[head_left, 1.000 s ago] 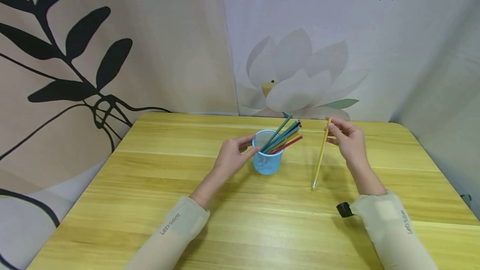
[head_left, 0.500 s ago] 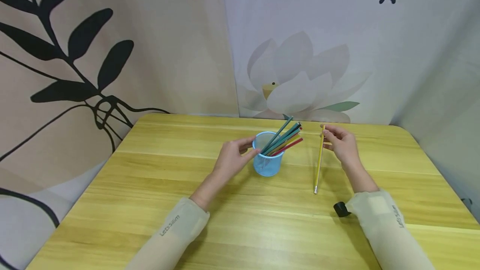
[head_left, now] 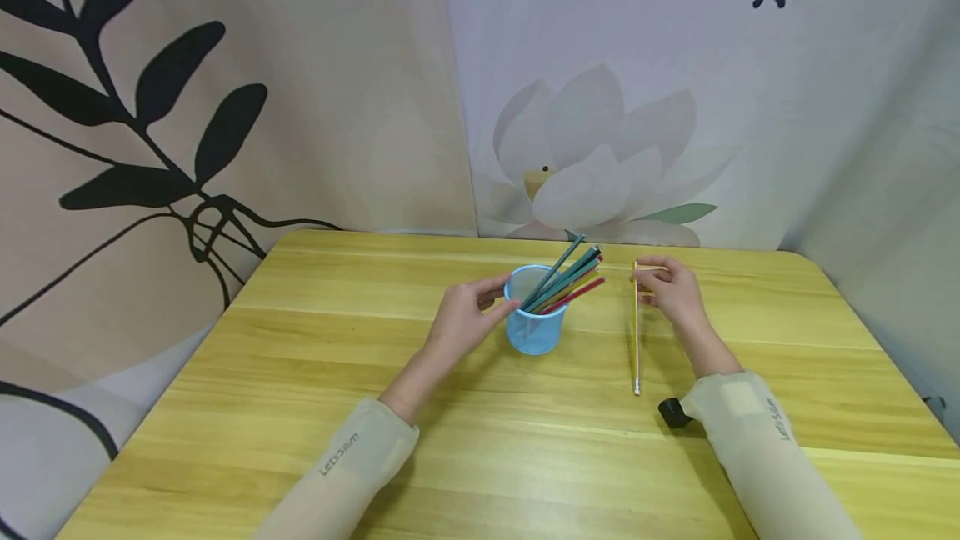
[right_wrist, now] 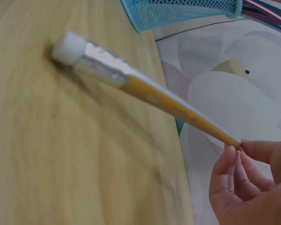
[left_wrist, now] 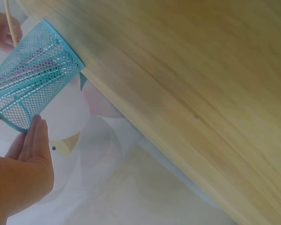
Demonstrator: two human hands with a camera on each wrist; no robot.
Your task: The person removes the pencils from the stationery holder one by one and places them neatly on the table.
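A light-blue mesh pencil cup (head_left: 535,335) stands on the wooden table. My left hand (head_left: 468,313) grips its rim from the left, thumb in front and fingers behind. Several green, red and yellow pencils (head_left: 564,280) lean right inside it. To the right of the cup, my right hand (head_left: 677,297) pinches a yellow pencil (head_left: 637,342) by its upper end between thumb and fingertips. The pencil points down, its white eraser (right_wrist: 69,48) lowest and close over the tabletop in the right wrist view. In the left wrist view, fingers of my left hand (left_wrist: 30,171) touch the mesh cup's rim.
The wooden table (head_left: 300,373) runs back to a printed curtain (head_left: 600,132) with a lotus and dark leaves. A small black object (head_left: 674,413) is attached at my right cuff. My sleeves (head_left: 765,432) lie over the table's front part.
My right hand has moved left and slightly nearer to me with the yellow pencil, which now hangs almost straight instead of slanted. My left hand and the cup have stayed in place.
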